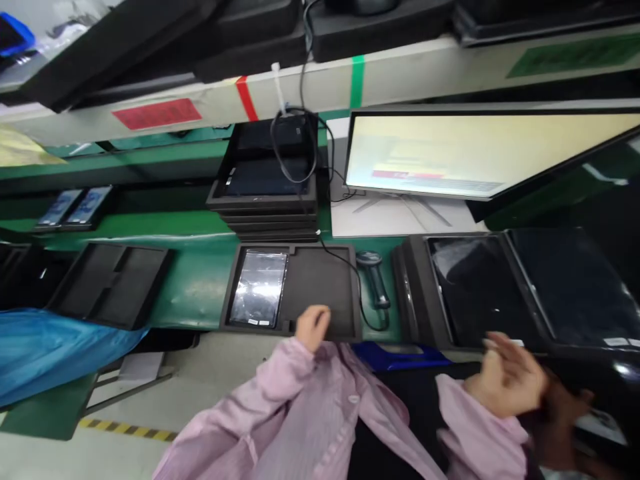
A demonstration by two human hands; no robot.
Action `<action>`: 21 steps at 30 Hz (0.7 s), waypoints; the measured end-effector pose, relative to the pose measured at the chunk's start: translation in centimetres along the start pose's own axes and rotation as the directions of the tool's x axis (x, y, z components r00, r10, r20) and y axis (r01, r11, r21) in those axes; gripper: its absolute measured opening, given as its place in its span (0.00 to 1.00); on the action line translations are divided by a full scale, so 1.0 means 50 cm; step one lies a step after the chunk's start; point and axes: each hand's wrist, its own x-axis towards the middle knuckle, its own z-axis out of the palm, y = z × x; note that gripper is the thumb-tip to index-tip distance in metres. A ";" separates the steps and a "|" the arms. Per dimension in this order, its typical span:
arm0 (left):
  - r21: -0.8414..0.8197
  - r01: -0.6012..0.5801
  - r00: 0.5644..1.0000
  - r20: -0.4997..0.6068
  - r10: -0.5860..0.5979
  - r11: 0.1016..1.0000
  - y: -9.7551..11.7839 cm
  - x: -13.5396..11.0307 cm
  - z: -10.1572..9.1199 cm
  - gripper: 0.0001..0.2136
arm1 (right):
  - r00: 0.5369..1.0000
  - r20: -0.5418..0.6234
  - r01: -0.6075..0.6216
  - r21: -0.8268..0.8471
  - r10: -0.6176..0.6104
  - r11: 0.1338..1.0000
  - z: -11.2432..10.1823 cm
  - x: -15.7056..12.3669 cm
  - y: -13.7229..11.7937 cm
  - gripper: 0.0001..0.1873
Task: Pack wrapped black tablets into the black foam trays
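My left hand (313,328) hovers by the front edge of a dark foam tray (320,287), its fingers curled in and nothing showing in them. A tablet (259,288) with small white labels lies in the tray's left compartment; the right one is bare. My right hand (510,377), a little blurred, is held near the front of another foam tray (430,293). Its fingers are loosely bent and apart, with no object visible in them. Two dark tablets lie in that right-hand tray, a left one (485,287) and a right one (575,287).
A barcode scanner (374,280) with a cable lies between the trays. Behind are a monitor (425,153) and stacked trays (265,207). Another foam tray (110,283) sits at left, near two small devices (75,207). Another person's hand (565,407) shows at lower right. A shelf (320,87) crosses above.
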 end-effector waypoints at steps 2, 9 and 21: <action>0.149 0.210 0.953 -0.253 -0.168 0.966 -0.106 0.000 -0.145 0.09 | 0.970 0.238 0.048 0.042 -0.056 0.998 0.077 -0.084 -0.050 0.20; 0.231 0.531 0.776 -0.519 -0.358 0.815 -0.381 -0.026 -0.457 0.11 | 0.774 0.633 0.333 -0.387 -0.014 0.860 0.334 -0.274 -0.067 0.30; 0.431 0.193 0.968 -0.232 -0.098 0.882 -0.419 0.015 -0.426 0.16 | 0.822 0.499 0.124 -0.627 0.274 0.769 0.307 -0.262 0.063 0.37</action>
